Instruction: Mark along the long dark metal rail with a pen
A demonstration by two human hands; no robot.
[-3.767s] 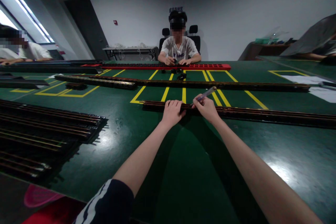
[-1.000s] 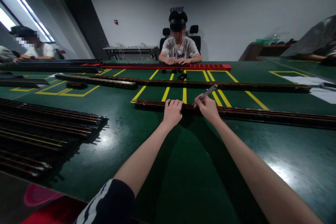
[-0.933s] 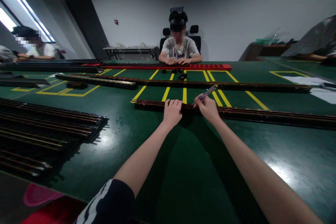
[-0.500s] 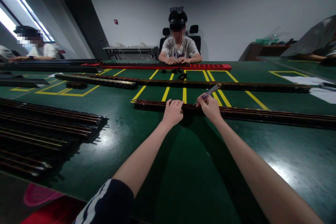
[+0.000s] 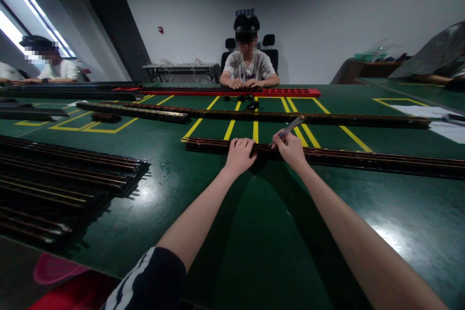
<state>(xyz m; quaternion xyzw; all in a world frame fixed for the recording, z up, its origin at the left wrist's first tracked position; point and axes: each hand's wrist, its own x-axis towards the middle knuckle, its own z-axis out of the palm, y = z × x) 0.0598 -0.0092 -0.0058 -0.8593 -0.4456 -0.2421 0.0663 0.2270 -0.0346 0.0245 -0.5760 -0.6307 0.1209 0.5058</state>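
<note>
Across the table in front of me lies a long dark strip point(image 5: 363, 160) with copper-coloured lines along it. My left hand point(image 5: 240, 156) rests over the strip, its fingers bent across the top and closed on its far edge. My right hand point(image 5: 291, 150) is closed around a pen point(image 5: 293, 124) with a clear barrel. The pen slants up to the right, and its tip points down at the strip just right of my left hand. Whether the tip touches the strip I cannot tell.
Several similar strips point(image 5: 72, 169) lie stacked at the left. Another long strip point(image 5: 308, 118) crosses the green table point(image 5: 174, 232) farther off, beyond yellow tape lines. A person point(image 5: 249, 65) sits opposite at a red tray point(image 5: 290, 92). White papers point(image 5: 448, 133) lie at the right.
My left hand has shifted very slightly to the right along the strip. The pen's upper end has tipped a little to the left in my right hand.
</note>
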